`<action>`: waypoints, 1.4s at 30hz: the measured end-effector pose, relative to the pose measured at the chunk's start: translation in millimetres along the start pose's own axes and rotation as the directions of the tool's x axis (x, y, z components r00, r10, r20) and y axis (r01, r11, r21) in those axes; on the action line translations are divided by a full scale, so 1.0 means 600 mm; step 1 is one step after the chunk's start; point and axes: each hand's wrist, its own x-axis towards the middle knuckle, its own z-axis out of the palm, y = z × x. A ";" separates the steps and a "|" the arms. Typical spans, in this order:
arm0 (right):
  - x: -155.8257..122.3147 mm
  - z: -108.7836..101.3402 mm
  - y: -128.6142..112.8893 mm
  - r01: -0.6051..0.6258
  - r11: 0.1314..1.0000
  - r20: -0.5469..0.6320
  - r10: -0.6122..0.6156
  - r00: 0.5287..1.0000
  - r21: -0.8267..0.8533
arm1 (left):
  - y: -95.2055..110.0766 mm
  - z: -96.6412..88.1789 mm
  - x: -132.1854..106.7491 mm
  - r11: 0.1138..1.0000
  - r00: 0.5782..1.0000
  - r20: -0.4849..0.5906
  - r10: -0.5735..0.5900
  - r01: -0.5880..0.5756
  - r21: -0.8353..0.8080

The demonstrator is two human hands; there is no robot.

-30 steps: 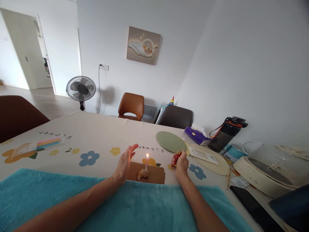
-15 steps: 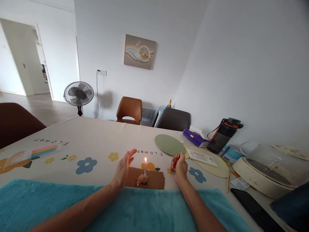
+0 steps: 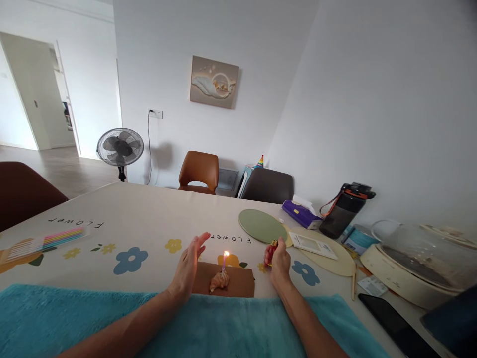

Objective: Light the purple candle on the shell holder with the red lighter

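Observation:
A thin purple candle [image 3: 223, 266] burns upright in a small croissant-like pastry [image 3: 219, 282]. The pastry rests on a brown piece of cardboard [image 3: 242, 283] at the table's near side. Left of the flame, my left hand [image 3: 189, 268] stands on edge with its fingers stretched out and its palm facing the candle, apart from it. To the right of the cardboard, my right hand [image 3: 279, 261] is closed around a red lighter [image 3: 270, 254] with a gold-coloured top; most of the lighter is hidden by the fingers.
A teal towel [image 3: 208, 328] covers the table's near edge. At left lies a pack of coloured candles [image 3: 63, 237]. Toward the right are a green round mat [image 3: 263, 224], a purple tissue pack [image 3: 301, 214], a black bottle [image 3: 345, 209], an electric cooker [image 3: 406, 268] and a phone [image 3: 397, 323].
The flame leans more to the right than before. Both hands keep nearly the same pose, and the camera view has shifted slightly.

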 end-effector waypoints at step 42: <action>-0.001 0.003 -0.003 -0.012 0.993 -0.010 0.014 1.000 0.114 | 0.011 0.006 -0.021 0.977 0.997 -0.021 0.069 -0.063 0.205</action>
